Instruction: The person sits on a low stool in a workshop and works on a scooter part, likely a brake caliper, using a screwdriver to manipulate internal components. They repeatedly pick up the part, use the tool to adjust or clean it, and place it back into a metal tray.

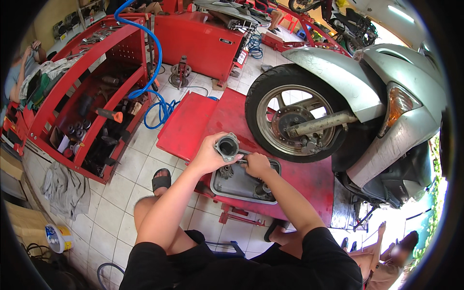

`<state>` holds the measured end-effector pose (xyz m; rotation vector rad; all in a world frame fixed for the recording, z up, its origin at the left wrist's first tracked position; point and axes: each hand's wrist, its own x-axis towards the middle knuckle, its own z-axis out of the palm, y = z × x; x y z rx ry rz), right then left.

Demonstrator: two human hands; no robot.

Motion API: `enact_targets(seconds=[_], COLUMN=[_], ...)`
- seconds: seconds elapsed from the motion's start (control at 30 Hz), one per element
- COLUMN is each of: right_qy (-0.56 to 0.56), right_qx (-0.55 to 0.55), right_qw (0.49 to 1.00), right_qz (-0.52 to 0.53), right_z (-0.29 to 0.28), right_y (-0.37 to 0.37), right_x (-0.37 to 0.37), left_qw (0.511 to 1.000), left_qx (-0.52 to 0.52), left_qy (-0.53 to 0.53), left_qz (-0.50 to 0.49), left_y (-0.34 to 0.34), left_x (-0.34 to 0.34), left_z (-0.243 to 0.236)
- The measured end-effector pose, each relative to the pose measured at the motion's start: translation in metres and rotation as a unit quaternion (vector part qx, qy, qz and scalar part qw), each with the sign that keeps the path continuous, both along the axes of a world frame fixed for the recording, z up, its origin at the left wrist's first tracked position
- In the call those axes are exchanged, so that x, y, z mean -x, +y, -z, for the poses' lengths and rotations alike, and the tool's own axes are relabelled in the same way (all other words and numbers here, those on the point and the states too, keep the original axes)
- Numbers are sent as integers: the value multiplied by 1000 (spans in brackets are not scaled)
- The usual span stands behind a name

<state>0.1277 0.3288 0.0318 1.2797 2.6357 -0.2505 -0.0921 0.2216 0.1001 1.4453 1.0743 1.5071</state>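
My left hand (209, 153) is wrapped round a grey metal engine cylinder (227, 147), its round bore facing up. Just to the right, my right hand (257, 165) is closed in a grip on a slim dark tool (242, 161), whose end reaches toward the cylinder's lower side; its kind is too small to make out. Both hands are over a grey metal tray (227, 194) lying on a red lift platform (309, 193). In the tray sit a small toothed metal part (225, 171) and a dark round part (262, 189).
A silver scooter (372, 82) with its front wheel (296, 118) stands on the platform at right. To the left is a red tool cart (89, 116) with a blue hose (159, 53). A bucket (59, 238) stands lower left. Other people (386, 263) sit at the edges.
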Motion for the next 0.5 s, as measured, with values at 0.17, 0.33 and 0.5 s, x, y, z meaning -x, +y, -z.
enact_targets(seconds=[0.17, 0.33, 0.5], right_qy=[61, 260, 420], right_qx=[0, 29, -10], right_qw=[998, 955, 887], right_qz=[27, 140, 192], right_z=[-14, -52, -94], right_y=[-19, -44, -82], right_x=[-29, -74, -115], left_qw=[999, 994, 981], left_qx=[-7, 28, 20], left_qy=[30, 77, 179], left_qz=[-36, -70, -73], left_y=[3, 3, -8], left_x=[-11, -32, -59], left_z=[1, 10, 21])
